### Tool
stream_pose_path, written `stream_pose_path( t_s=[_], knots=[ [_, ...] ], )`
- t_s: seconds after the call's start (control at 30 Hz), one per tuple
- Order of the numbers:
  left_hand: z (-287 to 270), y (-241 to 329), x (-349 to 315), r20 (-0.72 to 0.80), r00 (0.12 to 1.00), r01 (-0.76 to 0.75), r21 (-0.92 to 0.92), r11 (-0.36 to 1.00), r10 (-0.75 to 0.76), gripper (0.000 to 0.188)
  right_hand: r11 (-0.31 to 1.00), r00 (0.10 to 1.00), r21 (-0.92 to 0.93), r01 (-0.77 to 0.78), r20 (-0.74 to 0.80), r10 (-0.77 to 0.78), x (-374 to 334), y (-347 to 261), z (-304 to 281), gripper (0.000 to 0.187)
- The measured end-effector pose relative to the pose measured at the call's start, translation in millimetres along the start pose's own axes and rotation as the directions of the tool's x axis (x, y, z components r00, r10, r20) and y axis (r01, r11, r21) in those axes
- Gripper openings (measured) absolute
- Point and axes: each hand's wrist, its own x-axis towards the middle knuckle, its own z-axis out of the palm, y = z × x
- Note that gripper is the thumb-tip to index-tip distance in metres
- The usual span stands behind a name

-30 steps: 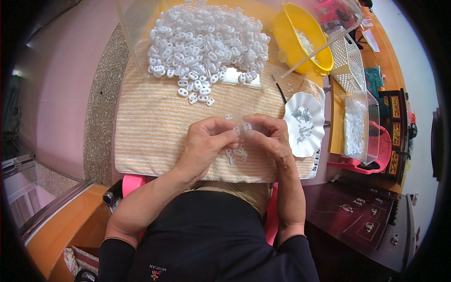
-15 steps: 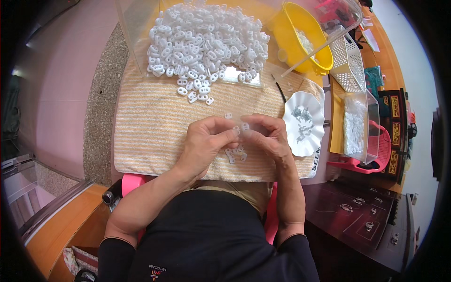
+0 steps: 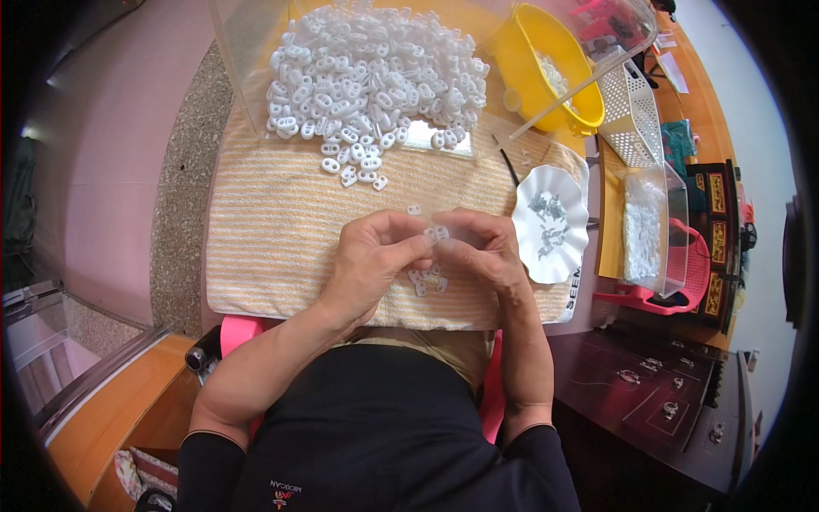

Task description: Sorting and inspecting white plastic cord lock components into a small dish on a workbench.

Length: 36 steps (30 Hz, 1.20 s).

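Seated at a surface covered by a striped towel (image 3: 273, 230), a person brings both hands together above the cloth, thumb and index fingertips of each nearly closed. The left hand (image 3: 365, 256) and the right hand (image 3: 488, 246) pinch small white plastic pieces (image 3: 440, 233) edge to edge, though blur hides exactly how the pieces meet. Similar loose parts (image 3: 419, 288) lie on the towel just below the fingers, while a heap of white two-hole parts (image 3: 375, 77) spreads across the far side. To the right, a scalloped white dish (image 3: 577, 194) carries small gray bits (image 3: 553, 242) near a thin black rod (image 3: 509, 164); beyond stands a yellow basin (image 3: 526, 47). The pieces look light, stiff and smooth, liable to slip from a loose pinch; their rounded outer edges, clear of the holes, seem the best hold.
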Motion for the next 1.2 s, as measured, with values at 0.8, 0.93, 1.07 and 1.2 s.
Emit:
stream_pose_path(
  t_s=[0.8,0.93,1.07,1.2],
  knots=[
    [-4.3,0.0,1.2,0.019,1.0,0.025,-0.02,1.0,-0.024,0.013,0.996,1.0,0.093,0.003,-0.003,-0.002,0.6,2.4,3.2,0.03],
    [-5.0,-1.0,1.7,0.031,0.999,0.021,-0.025,0.999,-0.02,0.013,0.995,1.0,0.101,-0.003,-0.014,0.005,-0.2,2.3,4.2,0.03],
    [-4.8,1.1,0.8,0.029,0.999,0.036,-0.035,0.999,-0.035,0.014,0.993,1.0,0.119,-0.004,-0.015,0.006,0.7,3.2,4.7,0.03],
    [-4.3,1.2,0.9,0.018,0.998,0.057,-0.045,0.997,-0.057,0.014,0.992,1.0,0.123,-0.003,-0.015,0.005,1.5,5.4,3.4,0.03]
  ],
)
